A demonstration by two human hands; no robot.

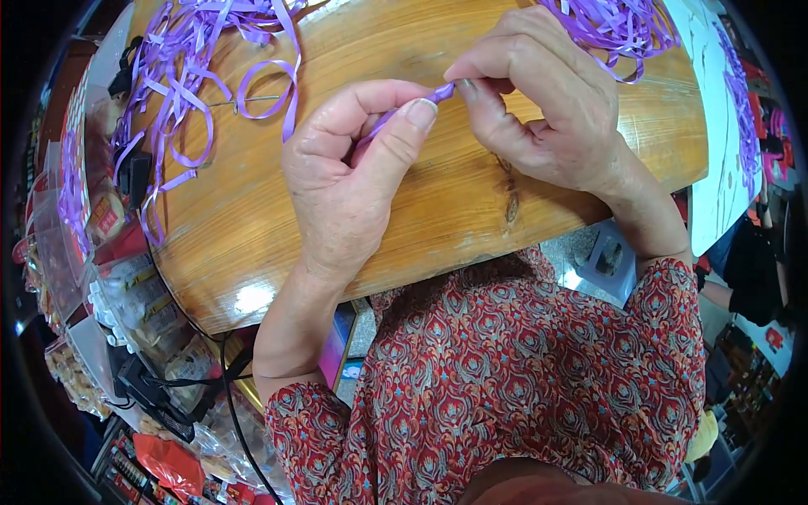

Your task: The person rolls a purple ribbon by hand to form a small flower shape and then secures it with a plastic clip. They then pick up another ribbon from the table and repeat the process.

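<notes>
Between my two hands, above the wooden table (404,202), stretches a narrow purple ribbon (439,93), twisted or folded at this spot. My left hand (353,151) pinches it between thumb and forefinger, and part of its length runs back through the curled fingers. At the ribbon's other end, the thumb and forefinger of my right hand (547,101) close on its tip. Whether the ribbon is knotted there is too small to tell. A loose heap of purple ribbons (189,59) lies beyond my left hand, one loop resting near a thin metal rod (252,100).
Another purple ribbon pile (627,34) lies at the far right of the table. A white marbled surface (715,126) adjoins its right edge. Black cables (225,387) hang at the left, beside bagged goods (139,295). A person in dark clothing (752,269) is at the right.
</notes>
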